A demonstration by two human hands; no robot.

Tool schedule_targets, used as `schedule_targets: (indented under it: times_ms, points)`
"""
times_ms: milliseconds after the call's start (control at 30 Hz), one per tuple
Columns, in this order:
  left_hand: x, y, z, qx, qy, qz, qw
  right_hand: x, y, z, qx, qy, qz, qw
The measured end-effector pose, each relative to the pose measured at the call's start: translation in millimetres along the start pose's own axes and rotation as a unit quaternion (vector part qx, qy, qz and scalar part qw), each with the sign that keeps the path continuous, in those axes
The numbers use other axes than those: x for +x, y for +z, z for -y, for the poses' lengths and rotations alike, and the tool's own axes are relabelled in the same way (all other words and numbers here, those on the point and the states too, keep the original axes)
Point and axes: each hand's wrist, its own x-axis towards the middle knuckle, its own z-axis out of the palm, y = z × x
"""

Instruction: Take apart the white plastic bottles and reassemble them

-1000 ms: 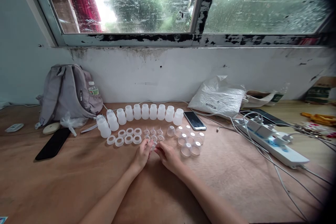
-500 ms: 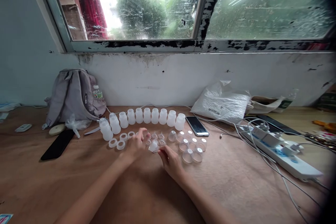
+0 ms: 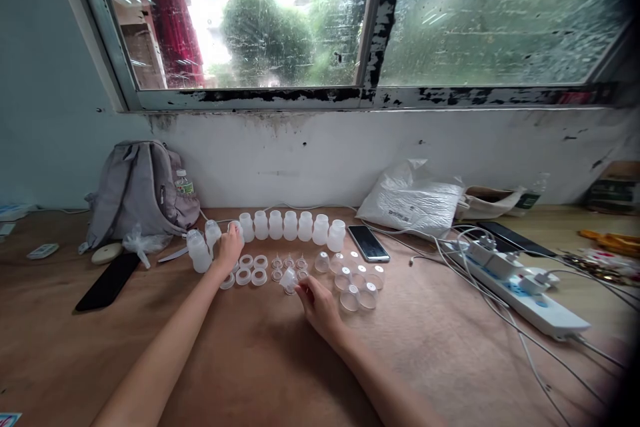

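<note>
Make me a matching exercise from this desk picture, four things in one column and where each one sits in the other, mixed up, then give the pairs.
Things
1. grey backpack
2. white power strip
3. small clear cap
4. black phone

Places
A. far right of the table, with plugs and cables in it
B. flat on the table in front of the backpack
C. leaning against the wall at the left
D. at the fingertips of the right hand

Pairs: 1-C, 2-A, 3-D, 4-B
</note>
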Motion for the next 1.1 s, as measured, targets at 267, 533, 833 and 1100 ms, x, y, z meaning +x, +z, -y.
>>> schedule_targets:
  times_ms: [267,533,833,1100]
  points:
    - [-72.1,-29.4,-30.5,-0.123,0.195,-0.154,0.961,-0.3,-2.7,4.8,0.029,0.004,-0.037,0.999]
    - [-107.0,-7.0,-32.5,-0.245,0.294,-0.032,0.923,0.4,-2.5,2.5,0.053,0.038,-0.072,0.995]
    - [-126.3,33.0,-21.3,-0.35,0.301,0.064,0.885,0.5,-3.3,3.8,0.057,0.039,-0.081,0.994]
    - [-126.6,38.1,-25.8,-0.366,0.204,0.082,0.904,0.4,-4.1,-0.6,0.046,0.053,-0.091,0.993]
